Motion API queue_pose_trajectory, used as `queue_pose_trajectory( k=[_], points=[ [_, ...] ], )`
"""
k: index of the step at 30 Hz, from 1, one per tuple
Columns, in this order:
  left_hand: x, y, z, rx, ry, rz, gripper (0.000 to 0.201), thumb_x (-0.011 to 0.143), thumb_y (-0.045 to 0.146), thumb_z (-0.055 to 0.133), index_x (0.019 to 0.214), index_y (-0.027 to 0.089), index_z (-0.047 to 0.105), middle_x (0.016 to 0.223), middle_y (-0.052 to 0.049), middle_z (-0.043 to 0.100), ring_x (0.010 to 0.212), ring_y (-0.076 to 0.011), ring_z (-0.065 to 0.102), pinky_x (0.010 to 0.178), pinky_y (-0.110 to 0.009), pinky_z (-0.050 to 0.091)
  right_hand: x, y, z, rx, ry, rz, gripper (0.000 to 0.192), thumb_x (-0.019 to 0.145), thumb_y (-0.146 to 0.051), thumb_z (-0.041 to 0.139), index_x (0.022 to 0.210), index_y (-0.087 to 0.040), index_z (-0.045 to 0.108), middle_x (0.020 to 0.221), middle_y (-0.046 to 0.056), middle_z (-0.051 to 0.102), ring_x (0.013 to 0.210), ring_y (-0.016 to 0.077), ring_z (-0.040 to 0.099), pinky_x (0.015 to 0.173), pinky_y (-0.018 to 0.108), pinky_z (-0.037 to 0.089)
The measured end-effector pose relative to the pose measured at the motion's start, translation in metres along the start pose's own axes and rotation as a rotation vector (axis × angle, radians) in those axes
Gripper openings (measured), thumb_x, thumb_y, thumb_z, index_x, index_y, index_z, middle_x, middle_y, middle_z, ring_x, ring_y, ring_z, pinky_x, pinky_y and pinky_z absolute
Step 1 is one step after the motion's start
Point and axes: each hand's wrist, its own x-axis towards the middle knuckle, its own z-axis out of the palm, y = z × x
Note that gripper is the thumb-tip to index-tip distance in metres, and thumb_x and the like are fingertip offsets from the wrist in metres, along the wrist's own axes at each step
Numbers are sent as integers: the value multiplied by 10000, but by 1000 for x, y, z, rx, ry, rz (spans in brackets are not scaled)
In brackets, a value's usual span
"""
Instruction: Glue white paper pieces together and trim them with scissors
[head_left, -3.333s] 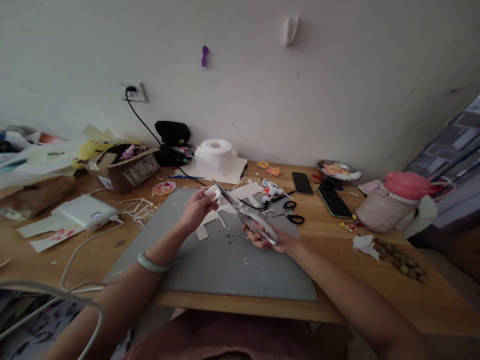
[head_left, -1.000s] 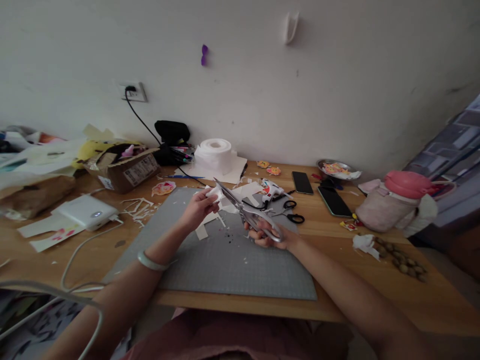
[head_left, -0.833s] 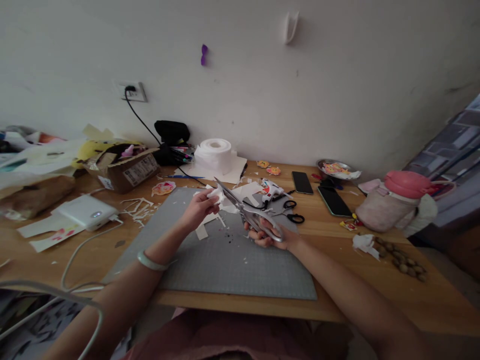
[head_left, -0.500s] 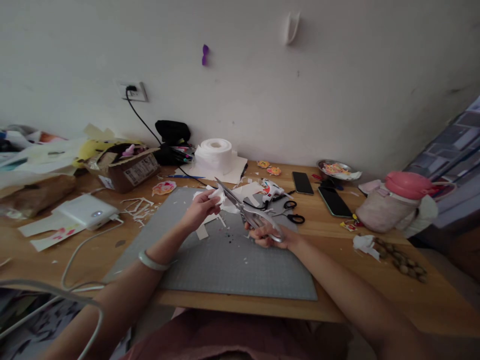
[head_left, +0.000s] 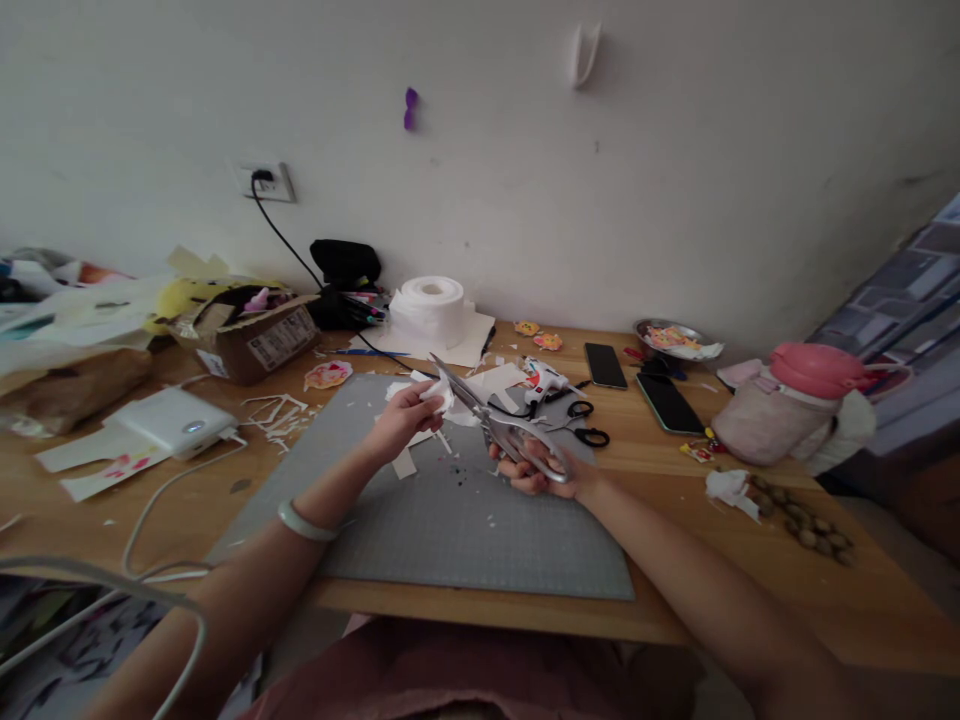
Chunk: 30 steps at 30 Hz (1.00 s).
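Note:
Above the grey cutting mat [head_left: 480, 535], my left hand [head_left: 405, 415] pinches a small white piece of paper [head_left: 442, 393] between thumb and fingers. My right hand [head_left: 536, 470] is wrapped round the handles of large silver scissors [head_left: 517, 430]. Their blades point up and to the left and meet the white paper beside my left fingertips. Whether the paper lies between the blades, I cannot tell. White paper scraps [head_left: 405, 463] lie on the mat under and behind my hands. Black-handled scissors [head_left: 592, 437] rest at the mat's right edge.
A glue gun [head_left: 546, 382] lies behind my right hand, with two phones [head_left: 670, 403] farther right. At the back stands a white roll [head_left: 429, 312]; a cardboard box [head_left: 259, 340] is left of it. A power bank [head_left: 176, 420] with a cable sits at left.
The scissor handles have spread slightly wider in my right hand. My left hand stays almost in place with the paper.

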Motion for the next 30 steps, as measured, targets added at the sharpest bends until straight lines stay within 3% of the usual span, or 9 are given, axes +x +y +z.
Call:
queue_pose_trajectory(
  k=[3,8,12,20,26,30],
  points=[
    [-1,1,1,49,-13,-5,291,594,367,729,659,164,531,500,45,447,438,-75,400,434,-216,264,0,0,0,-1,-4,13,541,659,-548,708,981,-156,520,603,-92,365,419,10,223,372,171,105],
    [-1,1,0,87,-18,-14,292,608,378,704,673,166,514,516,48,449,449,-76,409,451,-215,275,1,0,0,-42,51,40,400,687,-314,742,975,-178,500,595,-107,350,417,5,210,379,166,102],
    [-1,0,0,103,-35,7,291,625,389,687,684,166,511,513,54,433,449,-73,396,458,-216,280,1,0,2,-69,70,40,390,680,-264,743,978,-187,502,608,-107,356,420,5,225,378,172,115],
    [0,-2,-2,140,-36,18,282,642,398,670,684,164,518,494,49,436,445,-75,397,451,-213,274,0,-1,4,-117,79,37,367,701,-271,728,975,-191,497,594,-110,338,414,12,222,372,172,122],
    [-1,-2,-1,160,-47,31,282,649,408,663,676,166,520,481,46,451,433,-72,382,444,-211,275,0,1,0,-24,8,4,474,678,-483,715,973,-168,519,601,-95,366,424,13,213,372,173,109],
    [-1,-1,1,183,-70,28,292,651,426,655,655,171,513,478,45,465,431,-72,386,447,-210,287,0,0,0,-1,0,18,480,678,-503,706,965,-166,521,592,-95,358,421,14,207,376,175,90]
  ],
)
